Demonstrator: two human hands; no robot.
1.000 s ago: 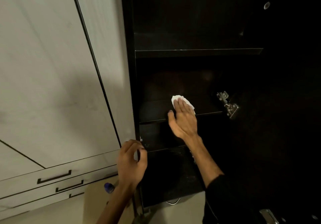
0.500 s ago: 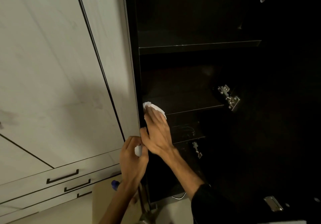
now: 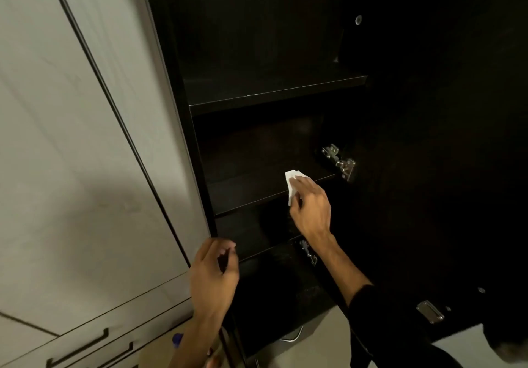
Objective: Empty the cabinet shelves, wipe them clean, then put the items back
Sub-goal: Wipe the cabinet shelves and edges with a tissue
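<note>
A dark cabinet stands open with bare shelves: an upper shelf, a middle shelf and a lower shelf. My right hand holds a white wipe against the front edge of the middle shelf, toward its right end. My left hand hovers by the cabinet's left front edge near the lower shelf, fingers loosely curled with nothing visible in them.
Pale cabinet doors and drawers with black handles fill the left. The open dark door with metal hinges is on the right. A blue-capped item shows by my left forearm.
My right hand slid the wipe from the shelf's left end back to its right end. My left hand came off the cabinet edge, and the view tilted to show more of the upper shelf.
</note>
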